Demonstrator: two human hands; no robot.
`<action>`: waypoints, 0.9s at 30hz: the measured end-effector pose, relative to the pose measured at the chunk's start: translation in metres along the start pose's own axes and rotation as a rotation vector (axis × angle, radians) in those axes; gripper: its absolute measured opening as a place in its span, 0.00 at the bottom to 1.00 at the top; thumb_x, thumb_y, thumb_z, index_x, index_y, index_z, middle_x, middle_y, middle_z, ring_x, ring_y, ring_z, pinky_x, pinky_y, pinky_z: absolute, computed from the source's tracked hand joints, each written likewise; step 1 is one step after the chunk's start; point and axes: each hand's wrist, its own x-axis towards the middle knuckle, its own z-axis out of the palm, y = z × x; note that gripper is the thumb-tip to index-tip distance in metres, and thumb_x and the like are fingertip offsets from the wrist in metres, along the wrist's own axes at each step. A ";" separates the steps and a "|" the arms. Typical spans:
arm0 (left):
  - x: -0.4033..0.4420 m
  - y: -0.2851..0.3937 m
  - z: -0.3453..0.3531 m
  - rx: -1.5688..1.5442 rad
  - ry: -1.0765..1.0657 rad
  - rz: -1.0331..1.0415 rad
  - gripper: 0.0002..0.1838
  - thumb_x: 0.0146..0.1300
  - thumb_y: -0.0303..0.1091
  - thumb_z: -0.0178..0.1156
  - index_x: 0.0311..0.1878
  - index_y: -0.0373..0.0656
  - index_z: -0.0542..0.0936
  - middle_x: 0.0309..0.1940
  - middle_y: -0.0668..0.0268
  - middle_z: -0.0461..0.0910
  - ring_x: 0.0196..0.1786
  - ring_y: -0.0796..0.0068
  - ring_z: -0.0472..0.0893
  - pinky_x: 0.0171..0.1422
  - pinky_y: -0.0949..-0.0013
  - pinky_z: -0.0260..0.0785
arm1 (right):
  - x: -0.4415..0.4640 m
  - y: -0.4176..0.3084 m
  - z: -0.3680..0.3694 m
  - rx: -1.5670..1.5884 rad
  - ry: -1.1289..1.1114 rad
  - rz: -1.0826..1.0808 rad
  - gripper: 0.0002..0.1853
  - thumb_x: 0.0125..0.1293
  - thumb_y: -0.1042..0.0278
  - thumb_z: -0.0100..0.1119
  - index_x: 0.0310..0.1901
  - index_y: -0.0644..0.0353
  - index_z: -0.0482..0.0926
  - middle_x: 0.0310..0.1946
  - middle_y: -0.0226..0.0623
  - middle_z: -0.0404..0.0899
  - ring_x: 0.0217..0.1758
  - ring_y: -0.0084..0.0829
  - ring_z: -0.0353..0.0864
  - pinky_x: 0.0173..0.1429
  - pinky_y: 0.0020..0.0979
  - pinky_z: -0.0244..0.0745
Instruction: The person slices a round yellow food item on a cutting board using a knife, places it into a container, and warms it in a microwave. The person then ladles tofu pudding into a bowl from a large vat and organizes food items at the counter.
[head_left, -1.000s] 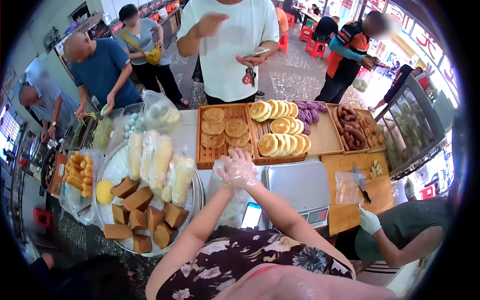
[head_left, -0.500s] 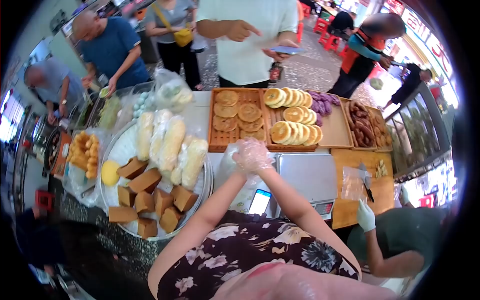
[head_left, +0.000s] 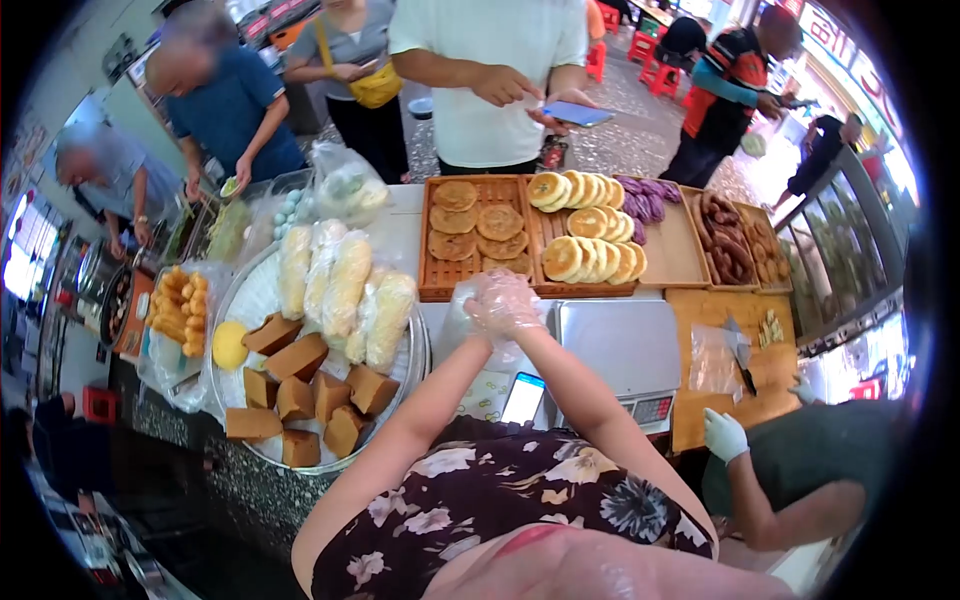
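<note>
My right hand (head_left: 514,303) and my left hand (head_left: 484,317) are pressed together over the counter, both in clear plastic gloves. The right lies partly across the left, its fingers closed; what they hold, if anything, is hidden. My left fingers are mostly covered. Crumpled clear plastic bags (head_left: 455,308) lie beside and under the hands. Just beyond them is a wooden tray (head_left: 430,283) of flat browned cakes (head_left: 500,223). A phone with a lit screen (head_left: 523,399) sits below my wrists, near my body. To the right stands a steel scale (head_left: 615,345).
A round tray (head_left: 428,360) on the left carries brown blocks (head_left: 298,357) and wrapped pale rolls (head_left: 350,285). On the right, a knife (head_left: 743,365) rests on a wooden board (head_left: 690,425) near a co-worker's gloved hand (head_left: 724,435). Across the counter, a person holds a phone (head_left: 578,114).
My hands stay together in nearly the same place. The customer's phone is tilted more into view. On the right, the co-worker's gloved hand has shifted slightly left and down.
</note>
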 end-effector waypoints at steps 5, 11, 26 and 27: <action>-0.001 0.001 0.000 0.011 -0.006 -0.012 0.29 0.63 0.49 0.51 0.66 0.49 0.67 0.69 0.59 0.59 0.70 0.58 0.57 0.71 0.48 0.45 | -0.005 0.011 0.007 0.058 0.016 -0.078 0.22 0.52 0.51 0.53 0.45 0.55 0.80 0.48 0.43 0.79 0.57 0.41 0.74 0.59 0.42 0.62; -0.005 0.003 -0.002 -0.013 -0.007 -0.042 0.29 0.63 0.48 0.51 0.66 0.48 0.67 0.68 0.59 0.60 0.70 0.59 0.58 0.71 0.49 0.46 | 0.003 0.014 0.009 0.111 -0.011 -0.216 0.22 0.51 0.52 0.55 0.47 0.53 0.80 0.50 0.42 0.78 0.58 0.41 0.74 0.62 0.42 0.62; -0.013 0.002 -0.005 -0.066 -0.001 -0.056 0.29 0.62 0.47 0.52 0.65 0.47 0.68 0.66 0.58 0.62 0.68 0.60 0.60 0.69 0.52 0.49 | 0.004 0.003 0.005 0.037 0.002 -0.246 0.21 0.52 0.56 0.55 0.45 0.59 0.79 0.46 0.51 0.79 0.49 0.50 0.78 0.54 0.48 0.72; -0.014 0.000 -0.006 -0.075 0.003 -0.060 0.29 0.62 0.47 0.53 0.65 0.47 0.68 0.66 0.58 0.62 0.68 0.60 0.60 0.69 0.52 0.49 | 0.004 0.003 0.005 0.029 0.009 -0.248 0.21 0.54 0.54 0.53 0.42 0.61 0.80 0.44 0.52 0.80 0.48 0.50 0.79 0.53 0.48 0.72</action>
